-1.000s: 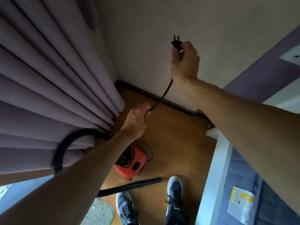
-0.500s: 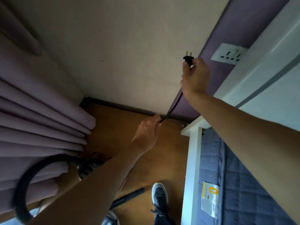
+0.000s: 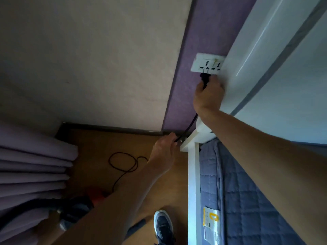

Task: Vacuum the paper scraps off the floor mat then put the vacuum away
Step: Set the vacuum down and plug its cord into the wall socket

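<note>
bedroom corner: wood floor (image 3: 92, 156), cream wall (image 3: 106, 59) with a dark skirting board (image 3: 109, 129), and a purple wall panel (image 3: 187, 85) beside a white headboard (image 3: 265, 59).

nearest the person, one dark shoe (image 3: 163, 225) stands on the floor, below the left forearm. the vacuum cleaner (image 3: 95, 196), red-bodied and blurred, sits on the floor under that forearm, well short of the left hand and beside the folds of a mauve curtain (image 3: 31, 167). its black hose (image 3: 35, 204) arcs along the curtain's lower edge. on the right-hand side lies a bed with a blue quilted cover (image 3: 238, 200) in a white bed frame (image 3: 193, 183); a yellow-and-white label (image 3: 211, 221) lies on the cover.

the power cord (image 3: 123, 167) loops loosely on the floor just behind the left hand (image 3: 163, 152), whose fingers are curled round it near the frame's corner. from there the cord runs taut up to the right hand (image 3: 208, 96).

right hand: fingers closed round the body of the black plug (image 3: 204, 77), held against the white wall socket (image 3: 207, 64) directly above the knuckles. the prongs meet the left outlet's slots; depth of seating cannot be determined.
</note>
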The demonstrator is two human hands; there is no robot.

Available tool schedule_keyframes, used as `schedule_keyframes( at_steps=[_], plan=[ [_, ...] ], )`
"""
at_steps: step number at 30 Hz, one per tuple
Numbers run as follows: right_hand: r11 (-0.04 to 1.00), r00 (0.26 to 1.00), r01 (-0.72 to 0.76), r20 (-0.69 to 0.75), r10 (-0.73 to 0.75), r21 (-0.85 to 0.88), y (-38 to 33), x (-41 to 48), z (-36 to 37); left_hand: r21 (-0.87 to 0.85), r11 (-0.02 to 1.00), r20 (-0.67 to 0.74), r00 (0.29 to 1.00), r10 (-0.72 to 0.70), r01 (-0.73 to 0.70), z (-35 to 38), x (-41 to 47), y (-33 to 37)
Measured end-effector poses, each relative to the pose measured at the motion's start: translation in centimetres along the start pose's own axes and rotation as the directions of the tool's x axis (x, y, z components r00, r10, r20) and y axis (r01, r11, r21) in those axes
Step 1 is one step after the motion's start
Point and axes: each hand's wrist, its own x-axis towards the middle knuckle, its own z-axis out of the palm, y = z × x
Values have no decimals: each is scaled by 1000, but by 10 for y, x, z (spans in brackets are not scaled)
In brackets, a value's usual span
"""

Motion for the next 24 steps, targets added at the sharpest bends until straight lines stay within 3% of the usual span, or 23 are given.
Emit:
schedule_keyframes(
  at_steps=[12, 24],
  plan=[
    [986, 988, -138, 58, 144, -93, -2, 21, 22, -12, 1000, 26, 1000, 13, -12, 17, 27, -16],
    [995, 994, -93, -49, 94, 26, 5, 22, 28, -49, 997, -5, 999, 54, -54, 29, 33, -21]
  ],
)
